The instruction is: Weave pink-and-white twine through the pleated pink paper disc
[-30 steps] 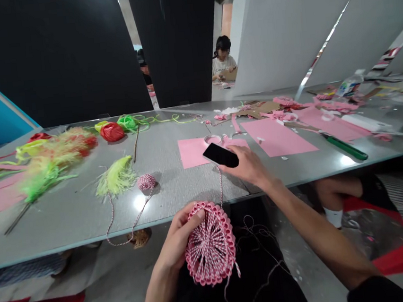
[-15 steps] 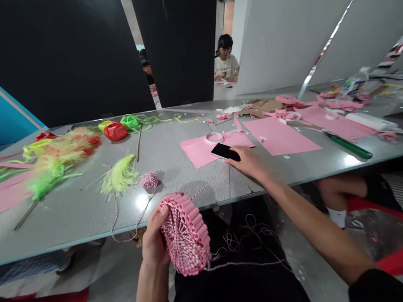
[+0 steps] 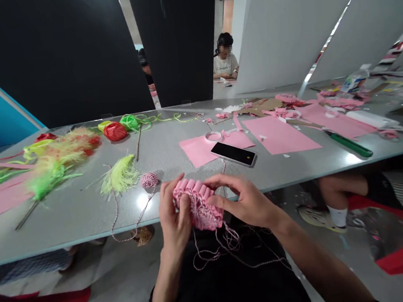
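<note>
Over the table's front edge, my left hand [image 3: 175, 214] grips a round pink piece of rolled paper tubes woven with red-and-white twine [image 3: 204, 212]. Its thumb lies on the woven face, with the fingers behind. My right hand [image 3: 247, 199] closes on the right side of the same piece, thumb in front and fingers over the upper rim. Loose twine [image 3: 211, 254] hangs from it in tangles onto my lap. A ball of the same twine [image 3: 149, 180] sits on the table to the left. Beyond my right hand lies a phone [image 3: 233, 154], screen up.
Pink paper sheets [image 3: 281, 135], a tape roll [image 3: 213, 137] and a green-handled tool [image 3: 348, 145] lie to the right. Left are a yellow-green tassel [image 3: 123, 174], feathery strands [image 3: 65, 147] and a red yarn ball [image 3: 114, 130]. Panels stand behind; a person [image 3: 226, 61] sits beyond a gap.
My right hand has let go of the phone, leaving it on the table, and come back to the woven piece. My left hand has raised and tilted the piece, moving it slightly right.
</note>
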Action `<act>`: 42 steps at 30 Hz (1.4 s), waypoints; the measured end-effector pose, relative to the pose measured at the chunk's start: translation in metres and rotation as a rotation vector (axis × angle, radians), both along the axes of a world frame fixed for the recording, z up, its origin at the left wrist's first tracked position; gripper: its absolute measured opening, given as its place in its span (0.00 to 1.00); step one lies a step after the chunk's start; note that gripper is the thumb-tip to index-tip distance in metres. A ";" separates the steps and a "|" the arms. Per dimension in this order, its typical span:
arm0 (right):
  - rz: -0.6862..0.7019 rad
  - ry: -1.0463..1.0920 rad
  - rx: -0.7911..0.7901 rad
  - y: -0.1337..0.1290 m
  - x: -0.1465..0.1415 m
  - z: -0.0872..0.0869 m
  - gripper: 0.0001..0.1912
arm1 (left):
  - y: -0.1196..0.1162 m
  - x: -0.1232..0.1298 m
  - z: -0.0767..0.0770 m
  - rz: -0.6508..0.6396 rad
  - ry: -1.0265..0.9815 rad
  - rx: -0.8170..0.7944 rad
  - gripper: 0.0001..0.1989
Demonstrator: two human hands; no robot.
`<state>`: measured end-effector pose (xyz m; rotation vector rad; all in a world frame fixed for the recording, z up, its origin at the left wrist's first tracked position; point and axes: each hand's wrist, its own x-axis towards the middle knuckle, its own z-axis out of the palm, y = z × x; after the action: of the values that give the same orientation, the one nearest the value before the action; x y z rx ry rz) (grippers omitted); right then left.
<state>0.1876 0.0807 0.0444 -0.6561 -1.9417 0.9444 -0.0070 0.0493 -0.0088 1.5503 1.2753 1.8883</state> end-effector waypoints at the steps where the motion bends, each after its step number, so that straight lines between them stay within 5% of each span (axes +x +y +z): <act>1: -0.067 0.027 0.054 0.003 0.000 0.001 0.13 | 0.005 0.000 0.005 0.038 0.046 0.029 0.16; 4: -0.269 0.095 0.173 0.009 -0.004 0.004 0.11 | 0.012 0.004 0.015 -0.060 0.033 0.032 0.20; 8: -0.290 0.182 0.087 0.009 -0.010 -0.004 0.10 | 0.005 0.015 0.013 -0.298 -0.072 -0.004 0.26; 16: -0.181 0.198 -0.065 -0.007 -0.022 -0.026 0.09 | -0.009 0.019 -0.001 -0.282 -0.278 -0.094 0.26; 24: -0.344 0.072 0.115 -0.004 -0.019 -0.026 0.06 | -0.016 0.014 -0.001 -0.147 -0.239 -0.091 0.21; 31: -0.017 0.111 -0.109 -0.003 -0.006 -0.012 0.12 | -0.019 0.009 0.001 -0.067 -0.115 -0.054 0.21; 34: -0.183 0.000 0.098 0.012 0.010 -0.014 0.03 | -0.021 0.004 0.001 -0.024 -0.091 -0.036 0.21; 37: -0.587 -0.126 0.333 0.041 0.048 -0.021 0.05 | -0.021 -0.008 0.000 0.052 -0.089 -0.019 0.21; 39: -0.769 -0.122 0.365 0.060 0.077 -0.027 0.07 | -0.020 -0.018 0.000 0.098 -0.093 -0.016 0.22; 42: -0.845 -0.146 0.347 0.075 0.112 -0.036 0.07 | -0.017 -0.031 -0.002 0.160 -0.087 0.023 0.23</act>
<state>0.2994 0.1562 0.0079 -1.2121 -1.6310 0.0373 -0.0376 0.0321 -0.0110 1.3978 1.3794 2.0511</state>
